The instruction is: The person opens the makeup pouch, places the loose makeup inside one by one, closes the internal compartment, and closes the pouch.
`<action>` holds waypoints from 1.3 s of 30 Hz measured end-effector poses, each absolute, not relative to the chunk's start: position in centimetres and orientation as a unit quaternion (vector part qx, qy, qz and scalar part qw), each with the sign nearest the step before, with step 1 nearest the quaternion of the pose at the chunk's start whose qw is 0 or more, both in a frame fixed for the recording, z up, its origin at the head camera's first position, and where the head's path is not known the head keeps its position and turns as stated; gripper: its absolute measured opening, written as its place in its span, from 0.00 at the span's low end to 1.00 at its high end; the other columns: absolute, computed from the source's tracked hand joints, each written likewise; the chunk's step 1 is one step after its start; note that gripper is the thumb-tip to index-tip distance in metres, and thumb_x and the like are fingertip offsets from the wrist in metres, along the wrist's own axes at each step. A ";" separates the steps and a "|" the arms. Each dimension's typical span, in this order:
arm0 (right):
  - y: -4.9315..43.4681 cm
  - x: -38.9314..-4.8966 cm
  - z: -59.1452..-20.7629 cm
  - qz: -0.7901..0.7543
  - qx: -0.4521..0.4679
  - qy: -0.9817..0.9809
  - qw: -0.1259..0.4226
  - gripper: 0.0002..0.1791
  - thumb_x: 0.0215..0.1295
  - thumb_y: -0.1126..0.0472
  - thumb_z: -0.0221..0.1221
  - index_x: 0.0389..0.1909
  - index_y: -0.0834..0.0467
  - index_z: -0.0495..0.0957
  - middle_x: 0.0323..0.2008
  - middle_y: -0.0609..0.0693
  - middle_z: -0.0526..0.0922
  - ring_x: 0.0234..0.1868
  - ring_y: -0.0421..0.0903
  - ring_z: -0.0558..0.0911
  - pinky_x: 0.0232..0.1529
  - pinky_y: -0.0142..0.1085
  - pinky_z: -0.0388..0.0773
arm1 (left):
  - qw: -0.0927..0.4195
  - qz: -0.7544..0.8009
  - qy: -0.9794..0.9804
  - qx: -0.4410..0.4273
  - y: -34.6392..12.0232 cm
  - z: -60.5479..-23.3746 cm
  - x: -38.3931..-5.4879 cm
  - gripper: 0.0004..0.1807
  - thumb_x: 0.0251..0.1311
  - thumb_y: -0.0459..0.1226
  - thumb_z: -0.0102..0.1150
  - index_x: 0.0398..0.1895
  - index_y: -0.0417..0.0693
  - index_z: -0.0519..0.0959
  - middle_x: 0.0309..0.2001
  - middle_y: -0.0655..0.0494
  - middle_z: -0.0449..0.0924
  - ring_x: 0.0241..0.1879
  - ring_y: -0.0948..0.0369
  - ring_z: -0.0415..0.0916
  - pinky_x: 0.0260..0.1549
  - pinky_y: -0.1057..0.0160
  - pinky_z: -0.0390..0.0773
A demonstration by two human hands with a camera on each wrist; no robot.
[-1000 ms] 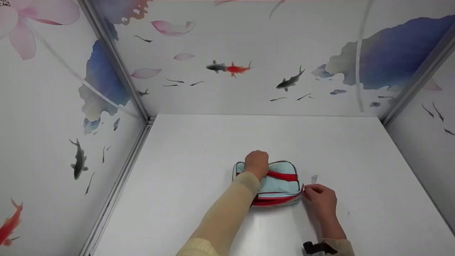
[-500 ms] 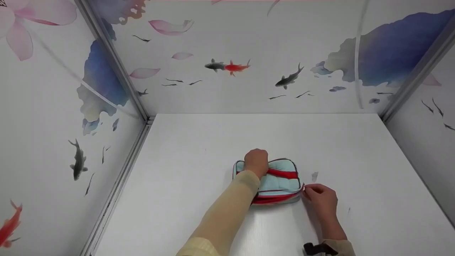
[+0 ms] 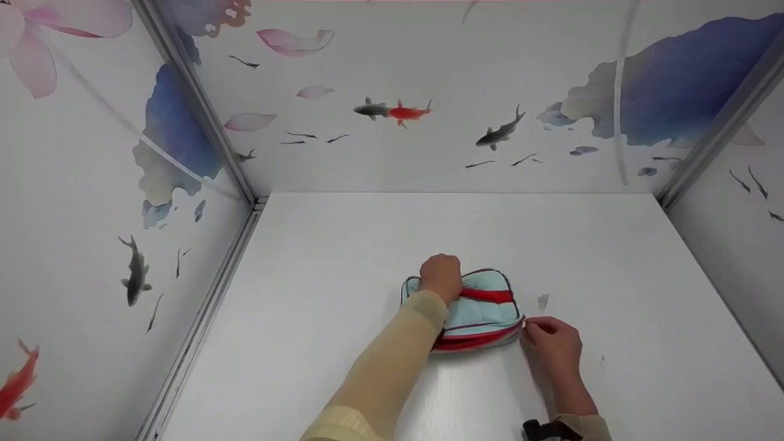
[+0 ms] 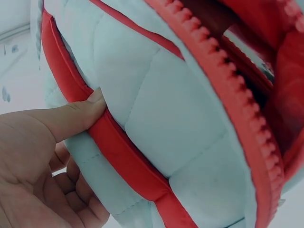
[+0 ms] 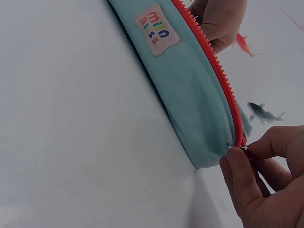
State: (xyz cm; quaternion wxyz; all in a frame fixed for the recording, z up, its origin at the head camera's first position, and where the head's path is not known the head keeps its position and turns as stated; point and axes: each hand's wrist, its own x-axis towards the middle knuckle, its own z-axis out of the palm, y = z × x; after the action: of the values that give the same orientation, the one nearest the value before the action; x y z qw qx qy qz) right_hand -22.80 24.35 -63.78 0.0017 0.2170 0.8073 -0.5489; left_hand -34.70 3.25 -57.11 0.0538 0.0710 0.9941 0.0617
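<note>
A light blue quilted pouch (image 3: 484,313) with red trim lies on the white table. My left hand (image 3: 441,278) grips its red strap (image 4: 118,147); in the left wrist view the thumb presses on the strap and the other fingers curl below. The pouch's red zipper (image 4: 228,71) gapes there, showing red lining and a partly hidden shiny thing inside. At the pouch's right corner, my right hand (image 3: 556,346) pinches the zipper pull (image 5: 244,148), mostly covered by the fingertips. A pink label (image 5: 157,29) with coloured letters is on the pouch's side.
White panels painted with fish, petals and blue leaves enclose the table (image 3: 343,245) at the back (image 3: 429,165) and both sides. A metal rail (image 3: 202,331) runs along the left edge. A small grey mark (image 3: 543,302) shows beside the pouch.
The pouch's right corner shifts very slightly towards the right hand. Both hands keep their grip and stay almost in place; the head view tilts a little.
</note>
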 end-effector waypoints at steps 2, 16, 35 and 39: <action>24.3 -22.8 -63.8 -0.549 0.217 0.807 0.003 0.15 0.75 0.58 0.61 0.52 0.65 0.86 0.48 0.58 0.89 0.48 0.48 0.83 0.38 0.24 0.81 | 0.060 0.062 0.994 0.067 3.2 -57.0 -34.6 0.06 0.66 0.41 0.69 0.43 0.51 0.90 0.43 0.55 0.90 0.45 0.58 0.86 0.44 0.59 0.87; 23.7 -22.2 -64.3 -0.531 0.223 0.817 -0.013 0.14 0.74 0.59 0.61 0.51 0.62 0.88 0.48 0.58 0.88 0.46 0.49 0.81 0.38 0.25 0.80 | 0.059 0.069 0.995 0.049 3.4 -56.8 -33.9 0.08 0.71 0.41 0.65 0.45 0.52 0.90 0.43 0.55 0.90 0.44 0.58 0.85 0.44 0.59 0.87; 23.0 -21.6 -63.9 -0.533 0.227 0.815 0.012 0.16 0.73 0.57 0.62 0.53 0.61 0.87 0.50 0.57 0.88 0.47 0.49 0.82 0.39 0.26 0.81 | 0.076 0.079 0.994 0.029 3.2 -57.5 -34.2 0.08 0.70 0.41 0.63 0.40 0.51 0.90 0.41 0.55 0.90 0.42 0.60 0.85 0.38 0.59 0.88; 22.9 -21.5 -63.7 -0.532 0.222 0.817 0.008 0.16 0.73 0.56 0.62 0.53 0.62 0.87 0.51 0.59 0.88 0.48 0.50 0.81 0.39 0.25 0.80 | 0.072 0.075 0.994 0.030 3.3 -57.4 -34.2 0.08 0.70 0.41 0.63 0.40 0.51 0.90 0.41 0.55 0.90 0.41 0.60 0.85 0.37 0.60 0.87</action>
State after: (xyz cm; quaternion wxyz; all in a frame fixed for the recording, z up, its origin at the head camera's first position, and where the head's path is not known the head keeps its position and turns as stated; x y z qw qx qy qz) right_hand -21.52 22.88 -63.69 0.0079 0.2221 0.8170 -0.5320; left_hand -34.17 3.28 -57.45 0.0717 0.0297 0.9941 0.0753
